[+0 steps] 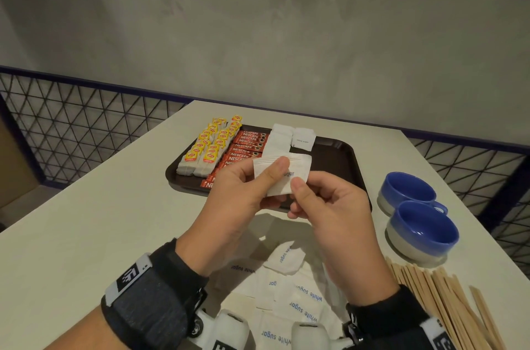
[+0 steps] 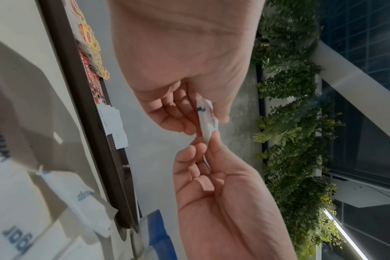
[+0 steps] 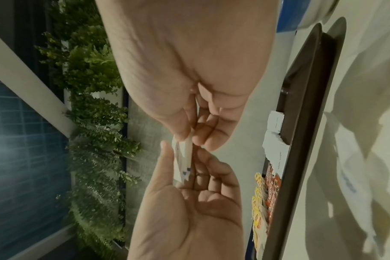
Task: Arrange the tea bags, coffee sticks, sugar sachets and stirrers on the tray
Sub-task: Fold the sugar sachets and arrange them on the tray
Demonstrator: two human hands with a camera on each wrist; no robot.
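While both hands hold a small stack of sugar sachets (image 1: 282, 176) above the near rim of the tray (image 1: 351, 161), the left hand (image 1: 242, 192) pinches the stack between thumb and fingers and the right hand (image 1: 329, 206) nips its lower corner, apparently to square the edges before laying them down. Tea bags (image 1: 205, 149) and coffee sticks (image 1: 243, 149) occupy the tray's left part in rows; placed sachets (image 1: 286, 137) sit just beside them. The tray's right part is bare, giving room for the stack. Loose sachets (image 1: 292, 292) lie on the bench (image 1: 86, 229) near the wrists. Stirrers (image 1: 447, 301) await at the right, near two blue cups (image 1: 421, 223) that confine that approach.
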